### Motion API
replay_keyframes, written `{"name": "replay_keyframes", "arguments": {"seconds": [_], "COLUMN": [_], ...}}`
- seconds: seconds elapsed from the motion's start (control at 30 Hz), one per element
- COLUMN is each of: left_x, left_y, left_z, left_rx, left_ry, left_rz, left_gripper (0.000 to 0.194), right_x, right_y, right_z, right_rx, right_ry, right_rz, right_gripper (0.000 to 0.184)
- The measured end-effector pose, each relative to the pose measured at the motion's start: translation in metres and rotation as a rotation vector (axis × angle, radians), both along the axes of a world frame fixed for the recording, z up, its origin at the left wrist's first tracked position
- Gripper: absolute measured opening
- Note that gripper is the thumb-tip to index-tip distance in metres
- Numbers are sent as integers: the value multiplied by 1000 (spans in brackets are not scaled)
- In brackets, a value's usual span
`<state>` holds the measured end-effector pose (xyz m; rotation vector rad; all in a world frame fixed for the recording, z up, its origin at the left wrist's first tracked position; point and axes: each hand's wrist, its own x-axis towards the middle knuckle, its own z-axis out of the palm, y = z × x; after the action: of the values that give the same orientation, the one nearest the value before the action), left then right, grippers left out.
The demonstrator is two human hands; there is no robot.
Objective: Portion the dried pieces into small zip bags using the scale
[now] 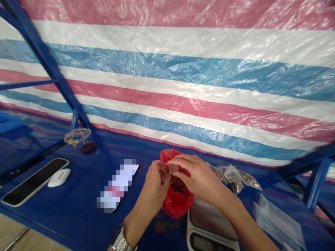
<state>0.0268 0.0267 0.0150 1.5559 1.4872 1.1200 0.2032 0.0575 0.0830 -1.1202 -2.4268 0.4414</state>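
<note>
My left hand (155,184) is closed on a small clear plastic bag (164,174), whose mouth faces right. In the fingers of my right hand (192,170) is a small translucent cup (173,168), tilted toward the bag's mouth, with dark bits between the two. Both hands are over a red plastic bag (175,205) with its top spread wide. Dried brown, shredded material (178,184) lies inside it. Under my right forearm sits a kitchen scale (213,223), partly hidden.
Several small filled bags (234,177) lie behind the scale, with flat clear bags (281,219) to its right. On the blue table (86,216) are a lit phone (119,186), a dark phone (35,181), a white earbud case (59,177) and a plastic cup (81,139). Brown crumbs (164,225) are scattered near the front.
</note>
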Motion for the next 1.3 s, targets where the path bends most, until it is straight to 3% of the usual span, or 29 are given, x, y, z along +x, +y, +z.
{"name": "replay_keyframes", "arguments": {"seconds": [0.13, 0.37, 0.43, 0.6, 0.77, 0.93, 1.1, 1.2, 1.3], "left_x": [0, -5, -5, 3, 11, 11, 7, 3, -3], "left_y": [0, 2, 2, -3, -9, -18, -19, -13, -6], "left_z": [-1, -1, 1, 1, -1, 16, 32, 27, 16], "left_rx": [53, 276, 319, 394, 424, 414, 254, 196, 218], "left_ry": [112, 63, 39, -38, 7, 86, 92, 243, 450], "left_rz": [73, 159, 138, 56, 4, -17, -167, -301, -367], "left_gripper": [10, 23, 25, 30, 46, 74, 52, 44, 37], "right_x": [7, 8, 2, -9, -4, 21, 60, 82, 97], "right_y": [2, -3, -7, -13, -13, -8, -2, 3, 10], "right_z": [2, 5, 7, 11, 18, 31, 46, 47, 37], "right_rx": [10, -65, -71, -63, -152, -366, -566, -669, -787], "right_ry": [-32, -52, 27, 123, 335, 398, 419, 294, 80], "right_rz": [-34, -10, 3, 40, 3, -2, -25, 8, 67], "right_gripper": [29, 36, 33, 5, 7, 9, 19, 16, 8]}}
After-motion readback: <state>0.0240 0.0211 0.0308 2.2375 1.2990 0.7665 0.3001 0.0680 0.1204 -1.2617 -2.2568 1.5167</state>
